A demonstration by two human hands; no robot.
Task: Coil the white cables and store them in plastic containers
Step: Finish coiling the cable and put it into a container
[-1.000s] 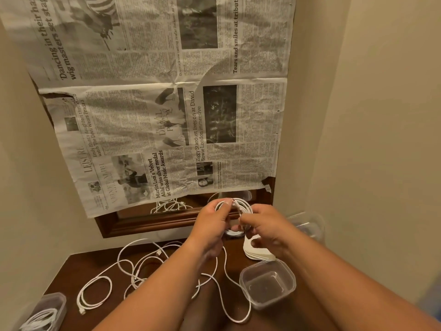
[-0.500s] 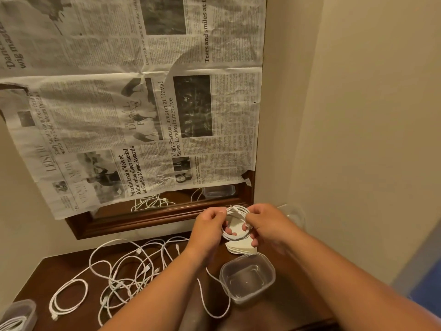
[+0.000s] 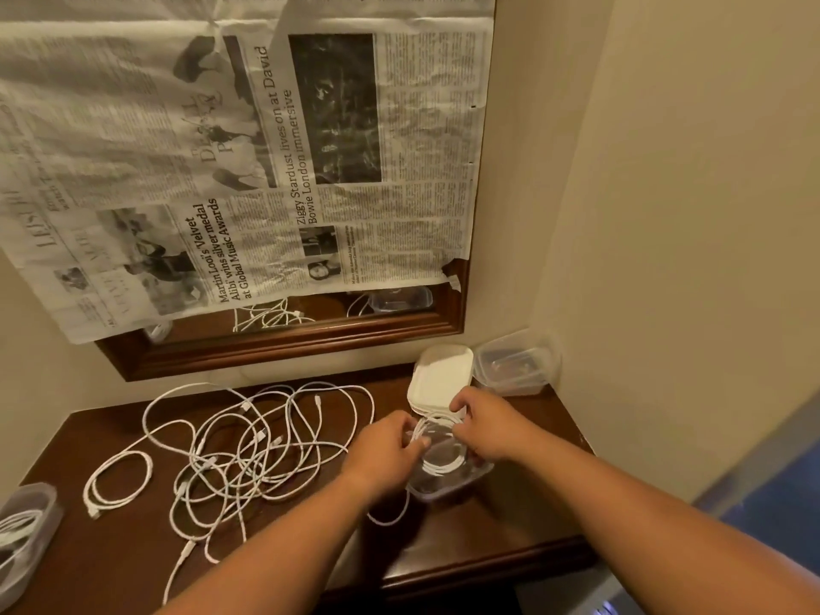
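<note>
Lowered since a second ago: both grips and coil, now down at the open container point(image 3: 443, 494). Left grip point(image 3: 390, 446) and right grip point(image 3: 488, 432) pinch the coiled cable point(image 3: 439, 466) inside its rim. White lids point(image 3: 439, 375) sit just behind it; loose cables point(image 3: 248, 446) sprawl left of it on the desk point(image 3: 488, 539).

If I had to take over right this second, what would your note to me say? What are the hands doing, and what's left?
Left hand and right hand: both grip the coiled cable at the mouth of the open container; the cable's tail hangs outside.
Done: the left-edge container already holds cable.
Left: tuck in the tail, probably fit a lid from the white lid stack, then coil the loose cables tangled on the table. Spare containers sit in the back right corner.
</note>
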